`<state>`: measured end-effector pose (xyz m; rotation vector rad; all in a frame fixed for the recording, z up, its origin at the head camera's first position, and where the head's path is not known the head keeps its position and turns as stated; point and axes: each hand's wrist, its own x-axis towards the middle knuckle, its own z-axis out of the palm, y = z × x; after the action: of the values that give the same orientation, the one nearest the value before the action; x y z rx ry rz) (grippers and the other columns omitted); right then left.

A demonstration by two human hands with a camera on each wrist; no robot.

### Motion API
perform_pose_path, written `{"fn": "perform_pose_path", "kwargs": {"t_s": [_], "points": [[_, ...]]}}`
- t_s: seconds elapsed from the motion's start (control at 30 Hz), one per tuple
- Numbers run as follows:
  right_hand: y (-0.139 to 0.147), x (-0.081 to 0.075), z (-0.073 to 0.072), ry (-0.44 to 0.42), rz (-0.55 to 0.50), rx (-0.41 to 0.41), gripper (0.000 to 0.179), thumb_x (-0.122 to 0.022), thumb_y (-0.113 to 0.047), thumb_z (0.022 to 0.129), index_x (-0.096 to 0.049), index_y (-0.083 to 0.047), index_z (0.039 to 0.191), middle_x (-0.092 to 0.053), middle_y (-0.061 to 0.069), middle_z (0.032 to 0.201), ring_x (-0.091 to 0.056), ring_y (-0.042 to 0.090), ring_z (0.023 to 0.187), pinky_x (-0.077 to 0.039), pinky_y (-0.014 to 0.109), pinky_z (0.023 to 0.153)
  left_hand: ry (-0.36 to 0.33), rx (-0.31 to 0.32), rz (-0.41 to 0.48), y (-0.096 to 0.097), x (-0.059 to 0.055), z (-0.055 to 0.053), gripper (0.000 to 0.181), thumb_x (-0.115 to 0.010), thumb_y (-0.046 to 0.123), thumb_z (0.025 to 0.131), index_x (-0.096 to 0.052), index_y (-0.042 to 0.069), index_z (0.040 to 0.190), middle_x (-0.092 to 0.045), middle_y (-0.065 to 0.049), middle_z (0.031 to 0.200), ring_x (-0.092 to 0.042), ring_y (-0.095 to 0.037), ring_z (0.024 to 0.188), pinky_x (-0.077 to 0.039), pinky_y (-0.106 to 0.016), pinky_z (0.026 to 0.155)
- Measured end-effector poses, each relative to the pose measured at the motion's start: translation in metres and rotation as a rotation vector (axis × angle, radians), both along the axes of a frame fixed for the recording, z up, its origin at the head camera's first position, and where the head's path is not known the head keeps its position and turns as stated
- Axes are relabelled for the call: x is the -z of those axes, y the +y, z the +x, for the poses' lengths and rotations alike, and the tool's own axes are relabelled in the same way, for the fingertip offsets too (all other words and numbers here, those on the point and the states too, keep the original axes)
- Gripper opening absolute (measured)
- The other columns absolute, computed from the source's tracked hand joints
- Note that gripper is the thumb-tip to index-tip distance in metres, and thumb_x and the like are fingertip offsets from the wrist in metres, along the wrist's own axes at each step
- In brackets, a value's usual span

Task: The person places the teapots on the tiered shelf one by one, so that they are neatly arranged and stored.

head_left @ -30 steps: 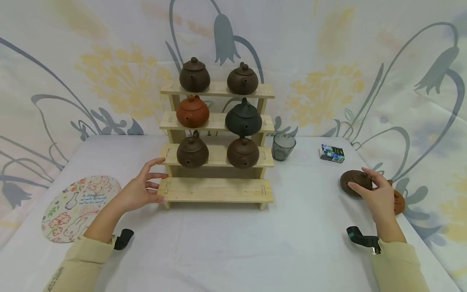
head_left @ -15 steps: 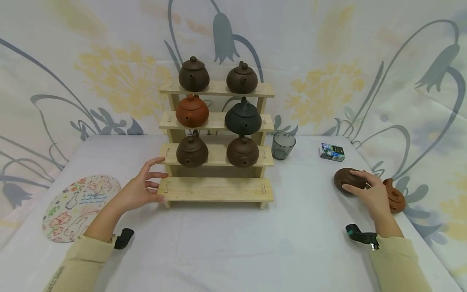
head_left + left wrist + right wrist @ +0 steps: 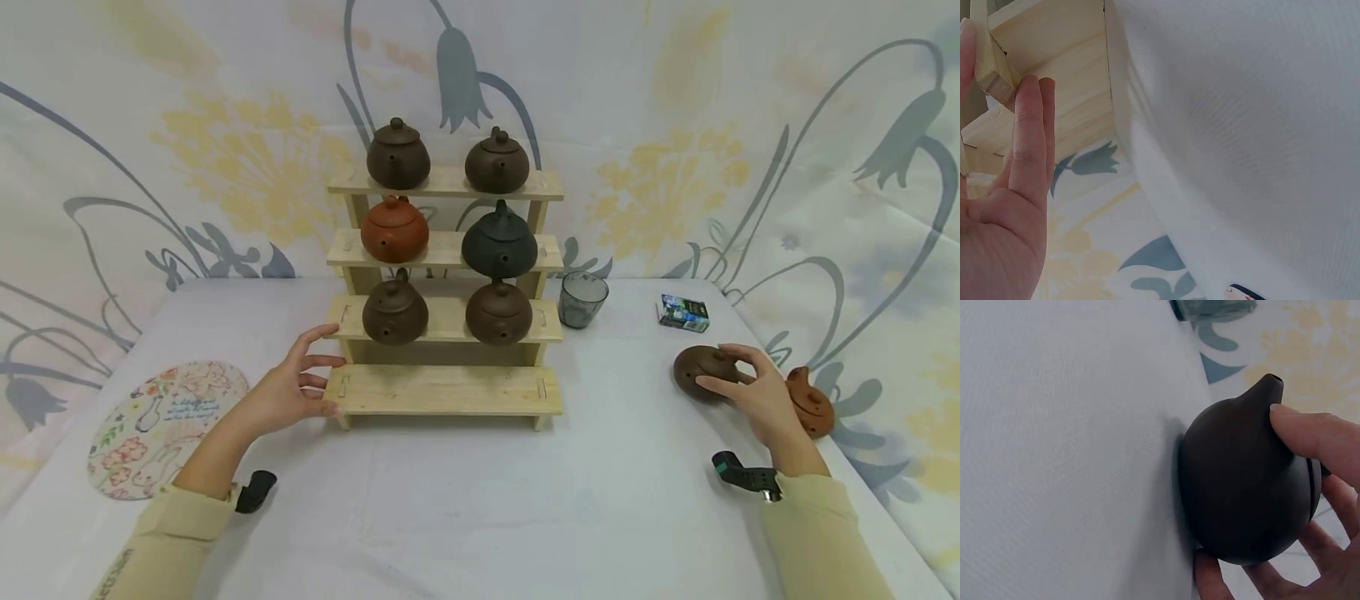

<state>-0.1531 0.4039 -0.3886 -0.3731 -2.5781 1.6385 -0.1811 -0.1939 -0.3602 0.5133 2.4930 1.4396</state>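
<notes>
My left hand [image 3: 288, 383] holds the left end of the tiered wooden display rack [image 3: 442, 392], with the thumb at the lowest shelf's front edge. In the left wrist view, the end of a board [image 3: 997, 81] lies between its fingers. My right hand [image 3: 765, 400] grips a dark brown teapot [image 3: 699, 372] at the table's right side. The right wrist view shows its thumb by the spout [image 3: 1266, 390] and other fingers around the far side and underside. Whether the pot's base touches the cloth I cannot tell. An orange-brown teapot [image 3: 812, 407] stands just right of this hand.
Several teapots stand in pairs on the upper three shelves, among them an orange one [image 3: 394, 232] and a blackish one [image 3: 500, 242]. A smoked glass cup [image 3: 582, 300] and a small patterned box [image 3: 682, 312] are right of the rack. A round printed mat [image 3: 168, 425] lies left.
My right hand has moved left with the dark brown teapot, away from the orange-brown teapot, which now shows more fully. My left hand stays at the rack.
</notes>
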Motion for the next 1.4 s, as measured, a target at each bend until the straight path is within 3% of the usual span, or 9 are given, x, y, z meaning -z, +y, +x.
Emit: {"fn": "perform_pose_path", "kwargs": {"t_s": [0.17,0.37,0.5,0.63,0.77,0.9,1.07,1.3,1.4], "points": [[-0.002,-0.002,0.000,0.000,0.021,0.002,0.051,-0.076,-0.029,0.079,-0.052,-0.027,0.124,-0.035,0.007,0.132,-0.025,0.041,0.126,-0.043,0.012,0.069,0.006,0.000,0.005,-0.001,0.001,0.000,0.103,-0.076,-0.007,0.071,-0.011,0.021,0.146,-0.045,-0.029,0.129,-0.056,-0.035,0.095,-0.050,-0.034,0.073],[-0.013,-0.004,0.003,0.005,0.109,0.040,0.060,-0.077,-0.035,0.076,-0.051,-0.013,0.126,-0.037,0.015,0.134,-0.032,0.039,0.120,-0.041,0.011,0.066,0.008,0.007,0.007,0.001,0.001,0.000,0.103,-0.075,-0.009,0.071,-0.011,0.020,0.146,-0.045,-0.030,0.129,-0.057,-0.035,0.095,-0.050,-0.034,0.072],[-0.022,-0.006,0.005,0.026,0.117,0.019,0.060,-0.077,-0.034,0.077,-0.051,-0.010,0.126,-0.042,0.008,0.127,-0.037,0.032,0.115,-0.043,0.012,0.066,0.009,0.008,0.006,0.001,0.002,0.000,0.103,-0.075,-0.009,0.071,-0.011,0.020,0.146,-0.045,-0.030,0.129,-0.057,-0.036,0.095,-0.050,-0.034,0.072],[-0.034,-0.008,0.006,0.026,0.091,-0.041,0.061,-0.076,-0.033,0.078,-0.051,-0.010,0.128,-0.043,0.000,0.125,-0.038,0.029,0.116,-0.044,0.016,0.073,0.011,0.004,0.001,0.001,0.002,-0.001,0.104,-0.075,-0.008,0.071,-0.011,0.021,0.146,-0.045,-0.030,0.129,-0.057,-0.035,0.095,-0.050,-0.033,0.072],[-0.052,-0.015,0.007,0.020,0.104,-0.094,0.065,-0.075,-0.035,0.079,-0.048,-0.008,0.132,-0.041,0.005,0.131,-0.037,0.031,0.120,-0.041,0.026,0.080,0.013,0.002,-0.002,0.001,0.002,-0.001,0.104,-0.076,-0.009,0.070,-0.011,0.021,0.146,-0.045,-0.030,0.129,-0.057,-0.034,0.094,-0.050,-0.033,0.072],[-0.071,-0.025,0.008,0.068,0.122,-0.161,0.063,-0.076,-0.031,0.079,-0.050,-0.007,0.130,-0.043,0.006,0.132,-0.042,0.025,0.115,-0.043,0.026,0.078,0.008,0.000,0.002,0.000,0.003,-0.001,0.104,-0.076,-0.009,0.070,-0.011,0.021,0.146,-0.045,-0.030,0.129,-0.057,-0.034,0.094,-0.050,-0.033,0.072],[-0.092,-0.037,0.010,0.133,0.109,-0.217,0.058,-0.078,-0.026,0.076,-0.055,-0.008,0.127,-0.049,-0.005,0.126,-0.047,0.011,0.106,-0.046,0.021,0.073,0.003,0.003,0.013,-0.001,0.002,-0.001,0.104,-0.075,-0.009,0.071,-0.011,0.022,0.146,-0.044,-0.030,0.130,-0.057,-0.034,0.094,-0.050,-0.032,0.071],[-0.113,-0.048,0.014,0.175,0.073,-0.316,0.053,-0.080,-0.017,0.074,-0.059,-0.006,0.121,-0.056,-0.011,0.119,-0.052,0.013,0.100,-0.050,0.026,0.070,0.000,0.000,0.008,0.000,0.001,-0.001,0.105,-0.076,-0.009,0.071,-0.010,0.022,0.147,-0.044,-0.030,0.130,-0.057,-0.034,0.095,-0.050,-0.032,0.071],[-0.120,-0.049,0.016,0.193,0.074,-0.374,0.052,-0.080,-0.015,0.073,-0.059,-0.004,0.120,-0.057,-0.004,0.123,-0.054,0.012,0.099,-0.051,0.028,0.071,0.001,-0.002,0.007,0.000,0.001,0.000,0.105,-0.076,-0.009,0.070,-0.011,0.022,0.146,-0.045,-0.030,0.129,-0.057,-0.034,0.094,-0.050,-0.032,0.071]]}}
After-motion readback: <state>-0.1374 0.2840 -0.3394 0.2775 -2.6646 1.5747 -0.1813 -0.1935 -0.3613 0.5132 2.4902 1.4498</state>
